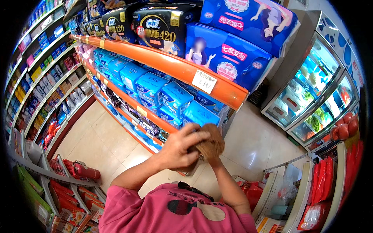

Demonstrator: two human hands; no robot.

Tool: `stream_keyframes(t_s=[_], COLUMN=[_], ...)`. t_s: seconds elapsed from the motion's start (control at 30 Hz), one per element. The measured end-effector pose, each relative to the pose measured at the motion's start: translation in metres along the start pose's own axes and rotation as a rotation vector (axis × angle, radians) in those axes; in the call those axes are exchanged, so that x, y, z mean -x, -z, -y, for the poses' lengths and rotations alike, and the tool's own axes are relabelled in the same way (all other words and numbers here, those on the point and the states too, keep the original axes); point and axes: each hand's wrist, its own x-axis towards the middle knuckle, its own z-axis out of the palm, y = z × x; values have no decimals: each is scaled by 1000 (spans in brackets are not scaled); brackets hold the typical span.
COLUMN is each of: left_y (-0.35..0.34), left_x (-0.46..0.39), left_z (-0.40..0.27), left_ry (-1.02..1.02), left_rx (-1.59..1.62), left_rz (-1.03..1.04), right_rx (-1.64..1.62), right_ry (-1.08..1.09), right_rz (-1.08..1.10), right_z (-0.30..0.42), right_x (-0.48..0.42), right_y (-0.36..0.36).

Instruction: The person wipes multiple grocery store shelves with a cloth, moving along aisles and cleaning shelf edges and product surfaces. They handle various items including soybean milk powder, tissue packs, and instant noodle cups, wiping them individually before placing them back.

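Observation:
My left hand (182, 147) is in the middle of the head view, fingers curled against a brown cloth-like item (215, 140). Blur hides exactly what this item is. My right forearm (225, 180) runs up to its lower end, and the item covers most of my right hand. Below my left palm a grey-brown piece (188, 169) partly shows. Just beyond my hands, blue soft packs (201, 113) line a shelf with an orange edge strip (163, 62). Large blue packs (227, 55) and black packs (158, 27) stand on the shelf above.
A glass-door fridge (311, 96) with produce stands at right. Stocked shelves (43, 75) curve along the left. A red fire extinguisher (86, 170) is at lower left. Shelving with red packets (322, 180) is at lower right. Tiled floor (107, 134) shows between the shelves.

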Motion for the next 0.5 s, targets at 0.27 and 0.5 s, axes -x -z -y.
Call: stream_keyframes(t_s=[0.27,0.5], left_y=[27,-23], left_x=[-11,2], left_z=[41,22], left_ry=[236,25], left_rx=[-83,-126], left_rz=[-490,-166], right_rx=[528,45], right_ry=[101,32], right_rz=[-233,-187], right_z=[48,2], right_x=[-21,-13], right_y=[-9,-4])
